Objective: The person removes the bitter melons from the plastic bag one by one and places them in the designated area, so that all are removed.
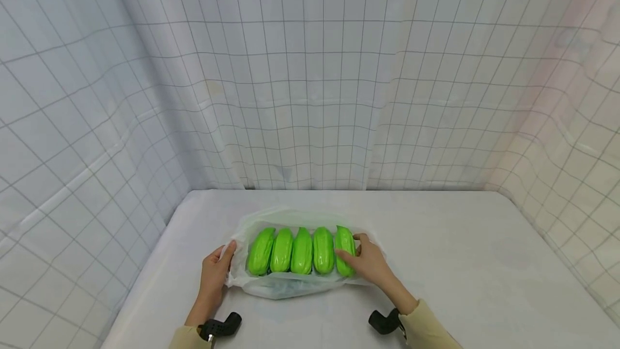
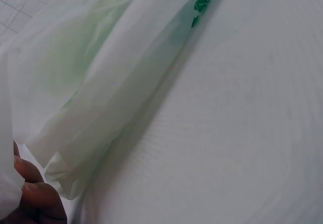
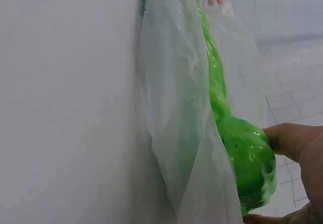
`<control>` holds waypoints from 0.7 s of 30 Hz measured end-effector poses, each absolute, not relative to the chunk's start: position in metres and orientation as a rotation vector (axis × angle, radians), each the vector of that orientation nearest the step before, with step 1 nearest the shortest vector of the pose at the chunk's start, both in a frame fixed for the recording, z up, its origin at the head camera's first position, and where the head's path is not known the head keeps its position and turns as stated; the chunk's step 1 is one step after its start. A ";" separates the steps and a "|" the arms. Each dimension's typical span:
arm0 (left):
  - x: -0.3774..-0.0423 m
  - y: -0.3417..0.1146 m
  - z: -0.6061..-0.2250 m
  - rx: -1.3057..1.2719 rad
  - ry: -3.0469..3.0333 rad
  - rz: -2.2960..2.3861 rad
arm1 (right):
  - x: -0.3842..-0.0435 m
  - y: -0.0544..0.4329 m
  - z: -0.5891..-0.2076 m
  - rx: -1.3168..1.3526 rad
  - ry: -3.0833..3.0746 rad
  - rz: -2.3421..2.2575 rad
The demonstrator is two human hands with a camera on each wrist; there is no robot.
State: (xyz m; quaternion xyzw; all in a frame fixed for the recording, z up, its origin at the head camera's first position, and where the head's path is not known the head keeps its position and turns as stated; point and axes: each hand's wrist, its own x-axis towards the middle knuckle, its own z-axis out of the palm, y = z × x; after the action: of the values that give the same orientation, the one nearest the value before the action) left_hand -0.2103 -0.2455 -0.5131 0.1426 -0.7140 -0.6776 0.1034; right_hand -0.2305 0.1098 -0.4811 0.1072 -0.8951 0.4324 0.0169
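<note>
Several bright green, glossy, oblong packs [image 1: 302, 252] lie side by side in a translucent white plastic bag [image 1: 281, 287] on the table. At the bag's left end my left hand [image 1: 212, 278] pinches its edge between thumb and fingers. The left wrist view shows curled fingers [image 2: 38, 193] at the bag's crumpled corner, with a green print [image 2: 202, 4] farther along its side. My right hand [image 1: 370, 263] grips the rightmost green pack [image 1: 343, 246], thumb on one side and fingers on the other. Up close in the right wrist view, that pack [image 3: 247, 158] bulges above the bag's rim.
A white-covered table [image 1: 465, 263] carries the bag, with bare surface to its right. White grid-patterned curtains [image 1: 310, 96] hang behind the table and along both sides. Black devices [image 1: 220, 326] are strapped to both wrists, below beige sleeves [image 1: 428, 327].
</note>
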 end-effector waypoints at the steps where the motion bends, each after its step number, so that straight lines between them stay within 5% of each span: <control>1: -0.210 -0.245 -0.513 0.421 -2.105 -2.000 | -0.230 0.110 -0.480 0.335 -2.779 1.347; 21: -0.210 -0.245 -0.513 0.380 -2.090 -2.007 | -0.218 0.112 -0.468 0.327 -2.794 1.367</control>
State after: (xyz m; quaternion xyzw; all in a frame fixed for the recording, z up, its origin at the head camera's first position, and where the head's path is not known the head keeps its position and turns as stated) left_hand -0.2096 -0.2446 -0.5125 0.1293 -0.7108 -0.6827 0.1094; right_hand -0.2181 0.1121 -0.4684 0.1045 -0.8933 0.4371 0.0071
